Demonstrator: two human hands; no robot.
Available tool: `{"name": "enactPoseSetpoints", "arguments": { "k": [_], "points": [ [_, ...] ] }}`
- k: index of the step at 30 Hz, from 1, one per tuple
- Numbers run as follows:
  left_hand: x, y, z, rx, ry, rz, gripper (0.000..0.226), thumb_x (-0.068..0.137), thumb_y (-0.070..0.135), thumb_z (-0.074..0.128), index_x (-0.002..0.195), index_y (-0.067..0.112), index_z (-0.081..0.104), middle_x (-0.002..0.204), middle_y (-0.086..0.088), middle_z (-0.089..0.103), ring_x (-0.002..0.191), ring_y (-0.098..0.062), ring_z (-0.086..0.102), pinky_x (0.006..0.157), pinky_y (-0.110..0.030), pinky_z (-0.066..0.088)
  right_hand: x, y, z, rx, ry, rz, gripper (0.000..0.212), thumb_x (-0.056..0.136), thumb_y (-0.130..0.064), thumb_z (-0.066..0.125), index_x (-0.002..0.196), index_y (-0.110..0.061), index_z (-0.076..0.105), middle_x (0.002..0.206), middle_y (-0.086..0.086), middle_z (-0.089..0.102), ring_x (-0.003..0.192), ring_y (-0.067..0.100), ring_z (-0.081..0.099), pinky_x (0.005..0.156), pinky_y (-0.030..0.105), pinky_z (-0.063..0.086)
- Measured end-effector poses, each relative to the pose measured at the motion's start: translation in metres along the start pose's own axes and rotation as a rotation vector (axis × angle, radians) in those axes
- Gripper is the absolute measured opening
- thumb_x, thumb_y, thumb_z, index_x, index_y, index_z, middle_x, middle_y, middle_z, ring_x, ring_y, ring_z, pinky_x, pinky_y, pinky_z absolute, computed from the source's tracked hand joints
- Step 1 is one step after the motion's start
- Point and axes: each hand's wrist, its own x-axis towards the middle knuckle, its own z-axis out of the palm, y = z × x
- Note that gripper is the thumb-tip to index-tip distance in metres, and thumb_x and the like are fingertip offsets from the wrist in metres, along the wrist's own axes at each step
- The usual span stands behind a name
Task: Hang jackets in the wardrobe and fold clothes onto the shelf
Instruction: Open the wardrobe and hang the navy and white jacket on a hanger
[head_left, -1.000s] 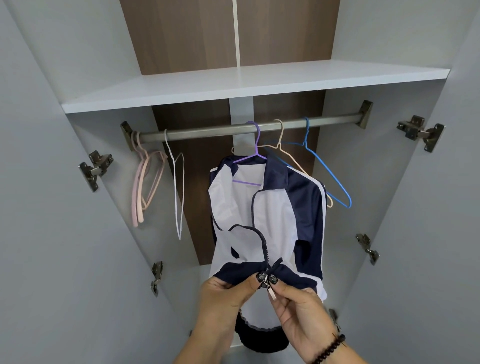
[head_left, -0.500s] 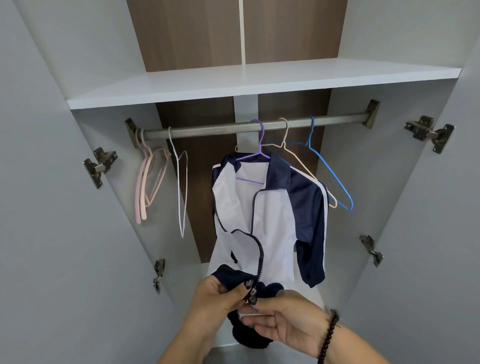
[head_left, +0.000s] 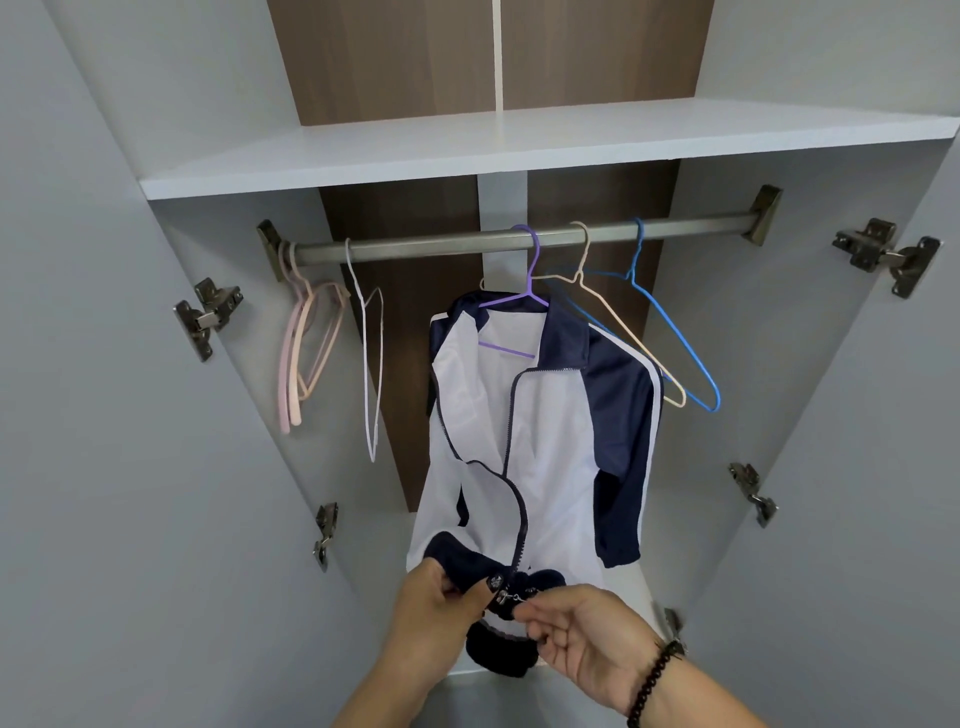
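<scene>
I hold the white-and-navy zip jacket (head_left: 540, 447) at its near hem: my left hand (head_left: 441, 597) pinches the dark hem taut, my right hand (head_left: 582, 629) pinches the small metal zipper pull (head_left: 511, 597) — probably to join the zipper. It hangs on a purple wire hanger (head_left: 519, 312) from the steel rail (head_left: 441, 247), under the white wardrobe shelf (head_left: 467, 156) — doors open.

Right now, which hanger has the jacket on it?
The purple hanger, in the middle of the rail. It alone carries the white and navy jacket; the pink, white, cream and blue hangers hang bare.
</scene>
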Motion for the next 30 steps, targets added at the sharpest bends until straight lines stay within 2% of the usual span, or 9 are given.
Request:
{"name": "enactPoseSetpoints", "arguments": {
  "k": [3,8,13,19,22,24,27,29,30],
  "points": [
    [0.0,-0.005,0.002,0.032,0.049,-0.048,0.008,0.084,0.0,0.071,0.091,0.0,0.067,0.086,-0.013,0.074,0.086,-0.026,0.071,0.085,-0.046,0.057,0.002,0.002,0.006,0.044,0.064,-0.001,0.01,0.084,0.007,0.056,0.079,0.008,0.064,0.069,0.018,0.07,0.044,0.014,0.055,0.042,0.02,0.045],
    [0.002,-0.013,0.001,0.058,0.078,-0.078,0.01,0.083,0.0,0.073,0.091,-0.001,0.066,0.084,-0.013,0.074,0.08,-0.024,0.072,0.073,-0.035,0.059,0.005,0.006,0.013,0.104,0.128,-0.018,0.009,0.084,0.008,0.052,0.079,0.006,0.06,0.066,0.018,0.069,0.038,0.013,0.052,0.036,0.018,0.04],
    [0.002,-0.018,0.001,0.133,0.099,-0.038,0.008,0.082,0.003,0.073,0.085,0.005,0.066,0.08,-0.004,0.074,0.075,-0.014,0.071,0.066,-0.023,0.054,0.01,0.005,0.016,0.147,0.156,-0.048,0.012,0.084,0.012,0.049,0.084,0.01,0.06,0.065,0.018,0.069,0.047,0.014,0.051,0.034,0.018,0.039],
    [-0.001,-0.023,-0.012,0.138,0.072,-0.08,0.019,0.082,-0.002,0.072,0.099,-0.001,0.064,0.09,-0.009,0.074,0.085,-0.018,0.072,0.08,-0.034,0.058,0.016,-0.016,0.005,0.179,0.169,-0.08,0.013,0.085,0.01,0.05,0.078,0.006,0.059,0.064,0.014,0.069,0.054,0.014,0.051,0.039,0.018,0.044],
    [-0.005,-0.03,-0.018,0.119,0.063,-0.108,0.019,0.081,-0.003,0.072,0.099,-0.001,0.065,0.089,-0.009,0.075,0.083,-0.017,0.073,0.079,-0.034,0.059,0.019,-0.021,0.004,0.152,0.172,-0.103,0.014,0.085,0.011,0.05,0.076,0.007,0.059,0.064,0.015,0.068,0.053,0.014,0.049,0.039,0.016,0.043],
    [-0.007,-0.033,-0.02,0.095,0.061,-0.119,0.019,0.082,-0.005,0.07,0.099,0.0,0.066,0.086,-0.008,0.075,0.078,-0.015,0.072,0.07,-0.027,0.057,0.022,-0.023,0.006,0.151,0.171,-0.126,0.016,0.085,0.011,0.049,0.074,0.006,0.059,0.066,0.016,0.068,0.053,0.014,0.048,0.039,0.017,0.043],
    [-0.006,-0.036,-0.025,0.067,0.089,-0.165,0.021,0.081,-0.009,0.067,0.099,0.003,0.066,0.078,-0.005,0.075,0.065,-0.006,0.069,0.057,-0.016,0.049,0.024,-0.025,0.015,0.093,0.167,-0.196,0.014,0.087,0.009,0.049,0.08,0.001,0.058,0.065,0.015,0.068,0.055,0.015,0.05,0.049,0.021,0.046],
    [-0.003,-0.038,-0.03,0.084,0.126,-0.231,0.027,0.081,-0.006,0.069,0.105,0.002,0.061,0.078,-0.008,0.073,0.062,-0.01,0.066,0.055,-0.019,0.049,0.026,-0.022,0.025,-0.014,0.131,-0.246,0.015,0.087,0.01,0.049,0.093,-0.002,0.056,0.062,0.014,0.068,0.056,0.016,0.053,0.058,0.025,0.046],
    [-0.002,-0.04,-0.032,0.118,0.153,-0.267,0.036,0.081,-0.001,0.071,0.113,0.002,0.056,0.084,-0.01,0.071,0.067,-0.013,0.065,0.059,-0.022,0.05,0.026,-0.019,0.031,-0.086,0.104,-0.261,0.018,0.086,0.01,0.049,0.096,-0.002,0.057,0.061,0.014,0.067,0.055,0.017,0.054,0.06,0.026,0.046]
  ]
}}
